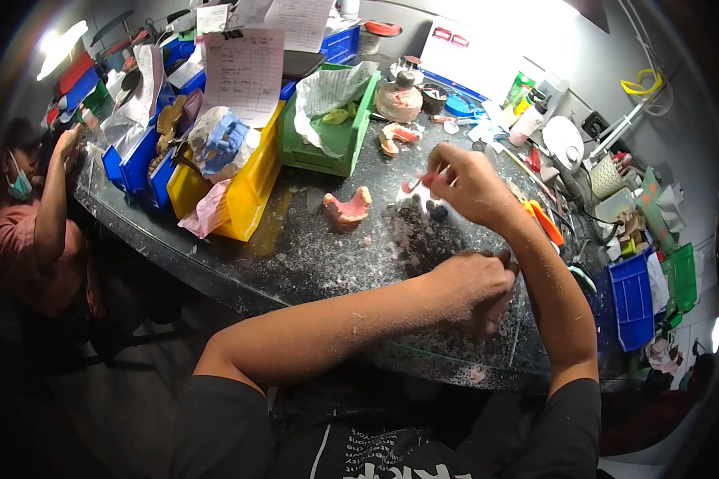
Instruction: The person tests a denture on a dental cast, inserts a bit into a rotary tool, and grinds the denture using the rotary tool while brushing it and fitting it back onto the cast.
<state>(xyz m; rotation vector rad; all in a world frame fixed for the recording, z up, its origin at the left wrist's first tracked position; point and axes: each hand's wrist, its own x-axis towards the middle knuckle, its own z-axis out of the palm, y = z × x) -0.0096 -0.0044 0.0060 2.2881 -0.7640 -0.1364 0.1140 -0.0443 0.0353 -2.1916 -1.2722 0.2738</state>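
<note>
Right hand: the right hand, right of centre in the frame, has thumb and fingers pinched together, looks like on a small pinkish bit. Bit's too blurry for me to say what it is.
Left hand: the left hand is just below it in the frame, fingers curled in. Can't tell if they're clamped on anything, the underside is a blur.
Pink arch: the horseshoe-shaped denture piece sits mid-frame on the worktop, left of the right hand, nobody touching it.
Step in hand: my guess is fiddly close-up handling of that bit.
Next move: I'd say it calls for a light, steady pinch and the left hand kept handy for support.
Second arch: another pink-and-cream arch lies above, near a round pinkish cast.
Bins: green bin upper centre, yellow bin left of it, blue bin far right.
Far left: a co-worker, arm raised.
Dust: pale crumbs all over the middle.
</note>
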